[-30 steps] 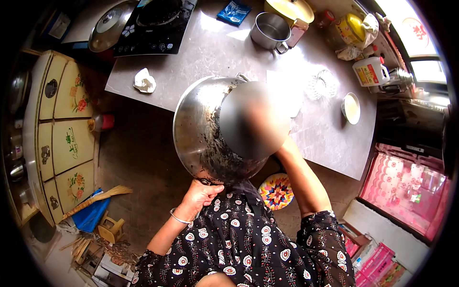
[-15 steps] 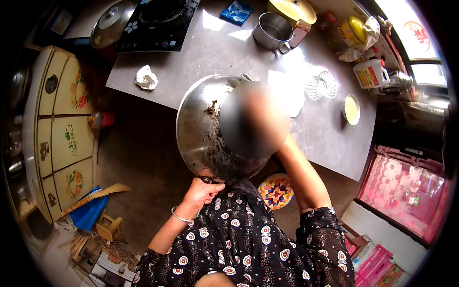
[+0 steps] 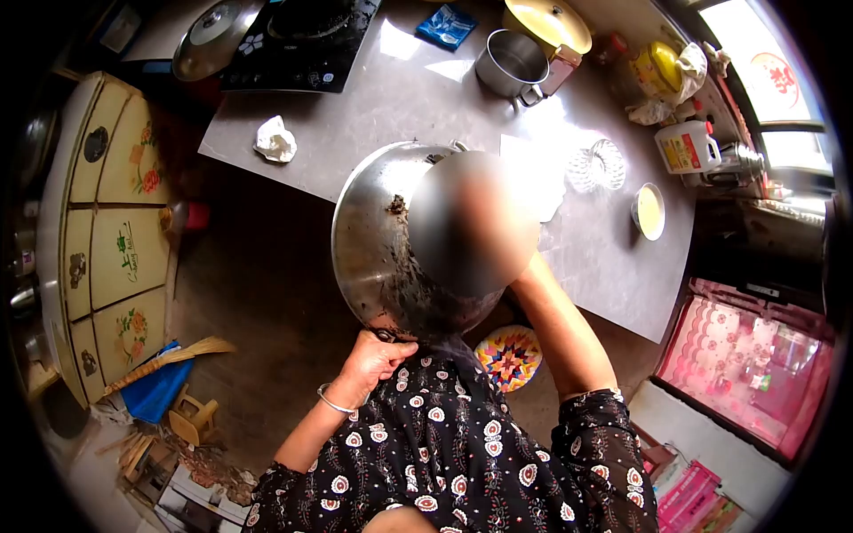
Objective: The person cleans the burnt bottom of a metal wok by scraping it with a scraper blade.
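A large metal pot [image 3: 369,240] with dark residue and a small brown clump on its surface is tilted at the table's near edge, against my body. My left hand [image 3: 378,357] is wrapped round the handle at its lower rim. My right forearm reaches up to the pot's right side, and my right hand [image 3: 484,218] is over it inside a blurred patch. The blur hides its fingers and anything they hold. A white sheet [image 3: 524,169] lies on the table just right of the blur.
On the grey table [image 3: 622,284] are a crumpled white tissue [image 3: 275,140], an induction cooker [image 3: 293,44], a small grey pot [image 3: 511,62], a glass dish [image 3: 595,166] and a bowl of yellow contents [image 3: 649,213]. A patterned round stool [image 3: 510,357] stands below.
The view has shifted slightly. The pot has turned or moved a little to the right, and the brown clump shows more clearly. My left hand keeps its hold on the handle.
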Tool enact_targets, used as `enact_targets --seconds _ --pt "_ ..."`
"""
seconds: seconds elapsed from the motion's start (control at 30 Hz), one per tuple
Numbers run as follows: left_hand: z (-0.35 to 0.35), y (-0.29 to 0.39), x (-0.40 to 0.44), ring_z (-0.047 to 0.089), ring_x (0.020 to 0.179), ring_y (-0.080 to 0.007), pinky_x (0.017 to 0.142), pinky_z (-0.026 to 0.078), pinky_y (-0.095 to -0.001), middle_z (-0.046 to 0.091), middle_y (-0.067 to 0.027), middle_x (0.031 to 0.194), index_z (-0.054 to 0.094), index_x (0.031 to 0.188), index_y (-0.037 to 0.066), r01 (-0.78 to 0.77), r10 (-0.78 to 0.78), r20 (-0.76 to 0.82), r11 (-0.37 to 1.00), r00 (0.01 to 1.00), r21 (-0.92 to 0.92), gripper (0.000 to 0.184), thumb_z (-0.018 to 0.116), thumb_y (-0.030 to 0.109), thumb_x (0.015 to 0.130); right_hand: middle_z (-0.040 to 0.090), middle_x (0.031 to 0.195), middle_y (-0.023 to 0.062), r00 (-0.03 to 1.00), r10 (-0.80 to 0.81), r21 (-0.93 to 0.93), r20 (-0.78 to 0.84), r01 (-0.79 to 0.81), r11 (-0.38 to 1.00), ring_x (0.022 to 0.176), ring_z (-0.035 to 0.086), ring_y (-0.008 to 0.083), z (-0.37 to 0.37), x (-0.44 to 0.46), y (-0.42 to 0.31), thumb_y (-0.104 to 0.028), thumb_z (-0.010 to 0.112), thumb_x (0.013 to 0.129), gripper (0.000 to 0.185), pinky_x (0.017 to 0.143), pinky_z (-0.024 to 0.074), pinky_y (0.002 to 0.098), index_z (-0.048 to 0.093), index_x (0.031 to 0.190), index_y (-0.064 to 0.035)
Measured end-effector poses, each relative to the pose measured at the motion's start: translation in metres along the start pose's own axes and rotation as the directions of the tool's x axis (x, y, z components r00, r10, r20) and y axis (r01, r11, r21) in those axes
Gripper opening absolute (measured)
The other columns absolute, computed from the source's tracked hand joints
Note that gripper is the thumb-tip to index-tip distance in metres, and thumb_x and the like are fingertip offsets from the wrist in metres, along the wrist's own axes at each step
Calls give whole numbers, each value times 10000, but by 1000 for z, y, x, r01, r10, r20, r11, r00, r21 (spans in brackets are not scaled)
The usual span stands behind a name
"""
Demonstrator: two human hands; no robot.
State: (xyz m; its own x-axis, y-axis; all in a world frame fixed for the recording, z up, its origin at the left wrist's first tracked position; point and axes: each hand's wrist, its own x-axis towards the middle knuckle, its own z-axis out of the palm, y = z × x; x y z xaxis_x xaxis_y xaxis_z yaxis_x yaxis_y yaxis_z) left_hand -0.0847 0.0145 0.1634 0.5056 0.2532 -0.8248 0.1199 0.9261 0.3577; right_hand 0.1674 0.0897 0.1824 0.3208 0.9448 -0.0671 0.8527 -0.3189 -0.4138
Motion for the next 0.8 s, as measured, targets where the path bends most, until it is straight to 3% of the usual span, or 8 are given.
enact_targets --seconds 0.1,0.33,0.43,0.53,0.8 --pt "2 2 -2 348 393 -33 343 223 -187 488 16 550 613 840 15 1 -1 -12 1000 1000 11 97 688 16 779 630 730 194 974 129 -29 188 -125 992 759 613 414 -21 -1 -22 -366 479 925 288 676 472 505 549 866 -93" --pt "6 3 -4 342 388 -34 342 225 -190 476 20 545 608 838 18 -24 24 -10 1000 1000 -3 105 684 -8 771 622 703 196 989 68 -13 129 -67 998 732 610 417 -15 -8 -14 -367 489 920 290 656 467 511 546 844 -93" --pt "5 0 -4 342 386 -37 341 224 -192 473 18 540 604 828 18 -12 12 -26 1000 1000 -1 105 684 -14 768 614 685 198 997 -81 61 8 80 995 722 607 417 -3 -14 -2 -353 498 918 279 634 463 511 539 836 -89" --pt "6 2 -4 345 385 -40 341 224 -193 473 16 538 603 821 18 -13 12 -24 1000 1000 -23 103 685 -14 766 604 664 198 992 50 59 117 -57 997 702 601 419 -20 -15 -16 -344 507 915 268 609 459 510 527 834 -89" --pt "7 2 -5 357 395 -37 340 230 -190 489 15 557 611 848 10 -23 23 -31 1000 999 0 122 692 -19 761 589 639 202 995 47 112 88 -57 992 671 592 428 -17 -21 -11 -339 514 914 263 587 450 519 508 834 -89"
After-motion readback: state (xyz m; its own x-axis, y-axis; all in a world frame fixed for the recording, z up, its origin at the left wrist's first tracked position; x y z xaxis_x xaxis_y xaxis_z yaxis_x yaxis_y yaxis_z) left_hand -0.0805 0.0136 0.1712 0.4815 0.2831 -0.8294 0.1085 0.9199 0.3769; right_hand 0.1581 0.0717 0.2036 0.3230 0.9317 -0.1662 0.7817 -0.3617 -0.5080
